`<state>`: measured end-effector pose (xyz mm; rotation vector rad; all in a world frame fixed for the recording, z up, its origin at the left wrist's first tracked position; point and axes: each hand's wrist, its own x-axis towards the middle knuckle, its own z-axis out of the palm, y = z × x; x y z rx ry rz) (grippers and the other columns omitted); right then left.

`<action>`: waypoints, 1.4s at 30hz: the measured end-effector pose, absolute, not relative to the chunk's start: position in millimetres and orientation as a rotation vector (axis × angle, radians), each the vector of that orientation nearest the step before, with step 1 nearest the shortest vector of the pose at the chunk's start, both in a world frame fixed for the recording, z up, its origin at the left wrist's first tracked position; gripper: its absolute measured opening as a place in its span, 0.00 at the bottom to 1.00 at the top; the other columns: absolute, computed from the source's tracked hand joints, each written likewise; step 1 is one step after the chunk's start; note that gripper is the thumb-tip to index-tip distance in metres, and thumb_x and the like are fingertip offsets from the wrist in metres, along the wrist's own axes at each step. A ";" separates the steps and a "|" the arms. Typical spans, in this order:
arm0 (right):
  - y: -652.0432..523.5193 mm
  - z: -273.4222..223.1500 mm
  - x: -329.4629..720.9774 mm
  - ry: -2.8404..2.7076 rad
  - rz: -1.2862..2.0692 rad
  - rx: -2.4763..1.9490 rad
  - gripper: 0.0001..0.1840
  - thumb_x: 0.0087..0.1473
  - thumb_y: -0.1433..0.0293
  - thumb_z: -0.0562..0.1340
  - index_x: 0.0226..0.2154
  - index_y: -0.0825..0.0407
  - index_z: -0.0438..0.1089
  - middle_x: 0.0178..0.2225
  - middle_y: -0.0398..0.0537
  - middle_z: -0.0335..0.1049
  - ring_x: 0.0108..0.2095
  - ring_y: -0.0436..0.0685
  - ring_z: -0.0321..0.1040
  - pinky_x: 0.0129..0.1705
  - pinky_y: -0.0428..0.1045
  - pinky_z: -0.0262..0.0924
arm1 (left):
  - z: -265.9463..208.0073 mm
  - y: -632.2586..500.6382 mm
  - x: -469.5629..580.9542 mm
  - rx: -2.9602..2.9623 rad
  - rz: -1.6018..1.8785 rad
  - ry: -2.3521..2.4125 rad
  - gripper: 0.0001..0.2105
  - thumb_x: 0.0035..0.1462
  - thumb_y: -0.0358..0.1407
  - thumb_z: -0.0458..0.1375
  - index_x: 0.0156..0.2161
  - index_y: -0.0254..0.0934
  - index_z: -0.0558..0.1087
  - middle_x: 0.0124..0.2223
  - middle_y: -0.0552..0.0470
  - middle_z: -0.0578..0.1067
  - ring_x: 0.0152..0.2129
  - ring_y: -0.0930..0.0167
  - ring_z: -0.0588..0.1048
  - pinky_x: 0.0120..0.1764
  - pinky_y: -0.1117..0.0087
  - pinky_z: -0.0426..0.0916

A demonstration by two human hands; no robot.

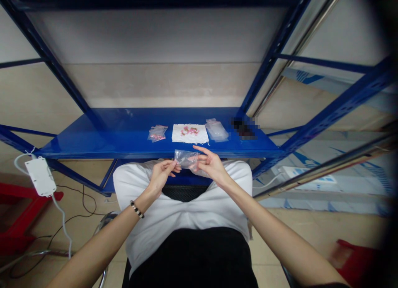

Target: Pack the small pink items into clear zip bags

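Observation:
Between my hands, just in front of the shelf's edge, is a small clear plastic bag. My left hand pinches its left side between thumb and fingers. At its right side is my right hand, index finger stretched out and the other fingers bent at the plastic. Whether those fingers are inside the bag or behind it, I cannot tell. Beyond the bag, a white cloth lies on the shelf with small pink and brownish pieces heaped on it. Left of the cloth are bags holding pink pieces.
A stack of clear bags lies right of the cloth, with a dark pixelated object farther right. Blue posts frame the blue shelf. A white power strip hangs at the left, above a red stool and cables.

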<state>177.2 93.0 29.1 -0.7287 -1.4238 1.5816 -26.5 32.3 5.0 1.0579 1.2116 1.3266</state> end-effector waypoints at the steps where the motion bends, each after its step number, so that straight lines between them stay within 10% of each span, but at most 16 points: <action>1: 92.8 29.3 177.3 -1.426 1.578 -0.730 0.40 0.41 0.79 0.62 0.59 0.51 0.63 0.41 0.52 0.79 0.30 0.56 0.78 0.31 0.48 0.73 | 5.2 32.7 -26.7 1.056 1.327 1.203 0.18 0.57 0.48 0.61 0.36 0.31 0.77 0.35 0.43 0.80 0.30 0.69 0.78 0.30 0.73 0.68; 17: 80.4 39.5 172.8 -1.230 1.722 -0.831 0.29 0.60 0.65 0.59 0.63 0.46 0.59 0.41 0.52 0.78 0.32 0.57 0.78 0.30 0.50 0.74 | 1.6 31.8 -25.4 1.003 1.390 1.171 0.18 0.55 0.47 0.62 0.40 0.32 0.75 0.32 0.44 0.80 0.28 0.69 0.79 0.27 0.74 0.68; 27: 81.8 19.2 153.5 -0.762 1.788 -0.755 0.27 0.66 0.54 0.47 0.51 0.53 0.71 0.42 0.55 0.79 0.43 0.58 0.76 0.47 0.54 0.69 | 6.1 27.4 -21.9 1.071 1.373 1.139 0.19 0.55 0.49 0.62 0.40 0.32 0.76 0.32 0.44 0.81 0.28 0.68 0.79 0.27 0.73 0.67; 42: 65.2 -8.7 118.2 -0.493 1.751 -0.898 0.32 0.66 0.56 0.41 0.35 0.57 0.73 0.32 0.59 0.80 0.26 0.58 0.76 0.28 0.50 0.68 | 21.9 14.0 -21.0 1.574 1.385 1.329 0.13 0.60 0.43 0.58 0.36 0.36 0.80 0.23 0.54 0.73 0.23 0.72 0.68 0.33 0.71 0.63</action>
